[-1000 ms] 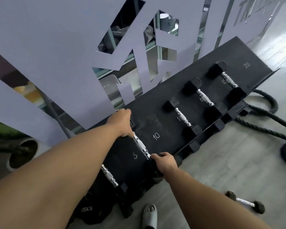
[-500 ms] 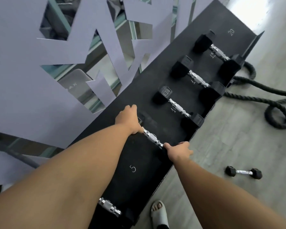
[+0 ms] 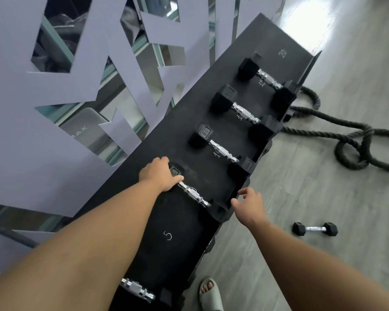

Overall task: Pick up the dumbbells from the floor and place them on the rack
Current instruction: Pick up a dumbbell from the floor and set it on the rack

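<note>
Your left hand [image 3: 160, 176] reaches forward, arm extended, palm down on the far head of the dumbbell [image 3: 194, 195] lying across the rack [image 3: 144, 221]; fingers curl over that black head, thumb at the start of the chrome handle. Your right hand [image 3: 249, 205] hovers just off the rack's front edge, beside the dumbbell's near head, not touching it; fingers loosely spread, holding nothing. The dumbbell lies flat across the black rack top, knurled chrome handle between 2 black hex heads, just past the painted "5". 3 larger dumbbells [image 3: 222, 150] sit further along the rack, and another handle shows at the bottom edge. 1 small dumbbell [image 3: 314, 229] lies on the grey floor [image 3: 301, 187] right of the rack, well apart from both hands. A black rope [image 3: 355, 140] coils on the floor beyond it.
</note>
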Demonstrator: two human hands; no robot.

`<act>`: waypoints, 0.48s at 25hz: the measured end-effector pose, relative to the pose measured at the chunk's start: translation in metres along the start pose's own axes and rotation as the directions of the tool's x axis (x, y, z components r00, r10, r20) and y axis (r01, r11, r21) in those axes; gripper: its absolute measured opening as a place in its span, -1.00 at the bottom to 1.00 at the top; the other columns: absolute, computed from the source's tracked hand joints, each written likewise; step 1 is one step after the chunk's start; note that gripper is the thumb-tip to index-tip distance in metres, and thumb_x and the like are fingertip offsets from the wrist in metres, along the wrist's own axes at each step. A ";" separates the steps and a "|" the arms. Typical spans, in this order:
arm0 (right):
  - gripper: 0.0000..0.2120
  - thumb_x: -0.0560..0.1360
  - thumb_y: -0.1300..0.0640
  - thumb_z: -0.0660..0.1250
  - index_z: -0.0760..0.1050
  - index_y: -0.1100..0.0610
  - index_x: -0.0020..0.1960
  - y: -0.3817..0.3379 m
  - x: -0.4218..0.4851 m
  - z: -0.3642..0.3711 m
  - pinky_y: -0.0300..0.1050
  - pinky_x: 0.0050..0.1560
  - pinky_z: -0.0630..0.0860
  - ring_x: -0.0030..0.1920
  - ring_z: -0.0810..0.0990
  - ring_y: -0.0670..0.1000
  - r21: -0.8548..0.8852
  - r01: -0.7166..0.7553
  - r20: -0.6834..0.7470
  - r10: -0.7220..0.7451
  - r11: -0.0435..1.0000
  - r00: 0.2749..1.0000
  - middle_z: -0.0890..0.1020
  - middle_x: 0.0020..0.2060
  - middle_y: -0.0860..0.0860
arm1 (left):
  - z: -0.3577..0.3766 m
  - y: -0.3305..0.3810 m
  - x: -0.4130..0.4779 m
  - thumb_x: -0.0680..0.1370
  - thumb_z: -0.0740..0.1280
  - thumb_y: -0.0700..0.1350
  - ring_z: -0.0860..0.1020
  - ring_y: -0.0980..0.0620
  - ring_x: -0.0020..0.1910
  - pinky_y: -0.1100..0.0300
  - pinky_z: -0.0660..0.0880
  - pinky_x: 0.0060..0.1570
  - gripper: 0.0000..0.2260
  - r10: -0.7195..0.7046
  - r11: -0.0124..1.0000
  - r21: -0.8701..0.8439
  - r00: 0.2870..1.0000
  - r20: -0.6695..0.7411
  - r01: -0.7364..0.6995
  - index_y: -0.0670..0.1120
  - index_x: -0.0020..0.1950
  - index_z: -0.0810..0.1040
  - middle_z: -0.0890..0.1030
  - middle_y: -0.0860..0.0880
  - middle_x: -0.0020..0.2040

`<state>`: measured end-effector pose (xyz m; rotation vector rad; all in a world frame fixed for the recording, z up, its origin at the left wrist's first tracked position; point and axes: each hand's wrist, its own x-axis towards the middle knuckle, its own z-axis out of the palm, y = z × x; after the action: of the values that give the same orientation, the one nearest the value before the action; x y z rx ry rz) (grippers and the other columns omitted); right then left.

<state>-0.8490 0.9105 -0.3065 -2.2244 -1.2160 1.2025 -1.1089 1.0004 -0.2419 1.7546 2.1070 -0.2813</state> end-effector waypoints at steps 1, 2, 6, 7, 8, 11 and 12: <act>-0.70 0.54 0.08 0.36 0.49 0.09 0.25 -0.006 0.000 -0.015 -0.08 -0.01 0.48 -0.10 0.52 -0.04 -0.066 0.065 0.019 -0.063 0.996 0.998 0.47 0.23 0.09 | -0.007 0.001 -0.008 0.43 0.41 0.38 0.55 -0.13 0.28 -0.03 0.53 0.11 -0.29 0.020 0.999 0.027 1.000 -0.003 -0.019 0.01 0.45 0.44 0.53 -0.03 0.36; -0.71 0.53 0.05 0.36 0.50 0.07 0.24 -0.012 0.000 -0.035 -0.06 0.04 0.50 -0.04 0.54 0.01 -0.131 0.120 0.035 -0.117 0.984 0.993 0.49 0.21 0.07 | -0.015 0.006 -0.019 0.44 0.38 0.39 0.57 -0.11 0.25 -0.02 0.54 0.11 -0.34 0.040 0.998 0.044 0.999 0.004 -0.040 0.04 0.41 0.47 0.56 0.00 0.32; -0.74 0.50 -0.05 0.33 0.51 0.00 0.15 -0.034 -0.002 -0.129 0.02 0.08 0.56 0.08 0.59 0.11 -0.390 0.260 0.123 -0.230 0.883 0.965 0.57 0.09 0.02 | -0.062 0.047 -0.066 0.42 0.35 0.38 0.61 0.01 0.09 0.03 0.55 0.06 -0.59 0.119 0.992 0.043 0.992 0.046 -0.121 0.17 0.12 0.58 0.65 0.13 0.11; -0.75 0.49 -0.07 0.33 0.51 -0.02 0.13 -0.037 -0.004 -0.153 0.00 0.08 0.56 0.10 0.59 0.11 -0.462 0.283 0.163 -0.233 0.841 0.959 0.60 0.09 0.01 | -0.074 0.062 -0.079 0.41 0.35 0.38 0.61 0.03 0.06 0.06 0.54 0.02 -0.64 0.144 0.988 0.043 0.989 0.042 -0.146 0.19 0.07 0.58 0.65 0.17 0.07; -0.74 0.49 -0.09 0.34 0.53 -0.02 0.13 -0.038 -0.007 -0.178 -0.03 0.07 0.54 0.12 0.60 0.11 -0.518 0.306 0.196 -0.237 0.799 0.952 0.62 0.09 0.00 | -0.085 0.079 -0.092 0.41 0.36 0.38 0.61 0.06 0.03 0.07 0.53 -0.01 -0.66 0.169 0.985 0.039 0.985 0.035 -0.170 0.20 0.02 0.58 0.64 0.19 0.03; -0.71 0.49 -0.13 0.34 0.56 0.00 0.12 -0.036 -0.022 -0.263 -0.07 -0.01 0.51 0.13 0.60 0.11 -0.581 0.357 0.185 -0.309 0.731 0.933 0.64 0.09 0.01 | -0.115 0.140 -0.135 0.40 0.34 0.39 0.60 0.10 0.00 0.08 0.55 0.01 -0.66 0.231 0.970 0.065 0.973 0.024 -0.232 0.21 0.01 0.58 0.62 0.23 -0.02; -0.72 0.48 -0.14 0.33 0.57 0.00 0.10 -0.032 -0.029 -0.297 -0.06 -0.02 0.52 0.11 0.61 0.12 -0.593 0.366 0.162 -0.339 0.718 0.927 0.64 0.08 0.02 | -0.123 0.165 -0.150 0.39 0.33 0.39 0.59 0.09 0.01 0.07 0.56 0.05 -0.65 0.252 0.963 0.091 0.967 0.023 -0.253 0.21 0.01 0.58 0.62 0.23 -0.01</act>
<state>-0.6354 0.9353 -0.0977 -2.2007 -2.1891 0.7593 -0.9459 0.9461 -0.0535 2.0461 1.8622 -0.3207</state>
